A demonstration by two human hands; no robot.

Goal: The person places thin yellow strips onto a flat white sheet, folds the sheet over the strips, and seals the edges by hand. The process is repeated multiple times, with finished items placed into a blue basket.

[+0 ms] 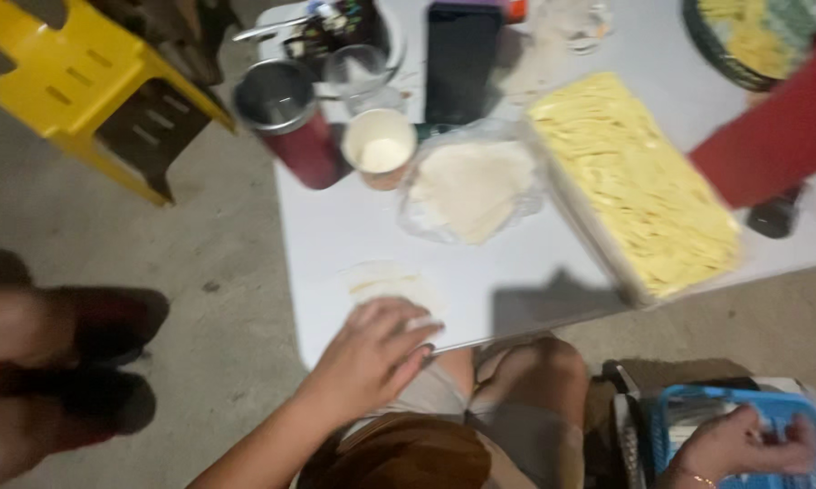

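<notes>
My left hand (372, 353) rests palm down at the near edge of the white table (335, 226), its fingers on a thin round wrapper (385, 282) that lies flat there. My right hand (743, 442) is low at the right, reaching into a blue plastic basket (815, 453), fingers curled; whether it holds anything is hidden. A stack of pale wrappers (473, 188) in clear plastic lies at the table's middle. Beside it stands a long tray (639, 181) full of yellow strips.
A small cup (380, 147) of white paste, a red metal tumbler (288, 118), a glass and a dark phone (462, 59) stand at the back. A red-sleeved arm (779, 136) of another person crosses the right. A yellow stool (91, 81) and someone's feet (55, 362) are left.
</notes>
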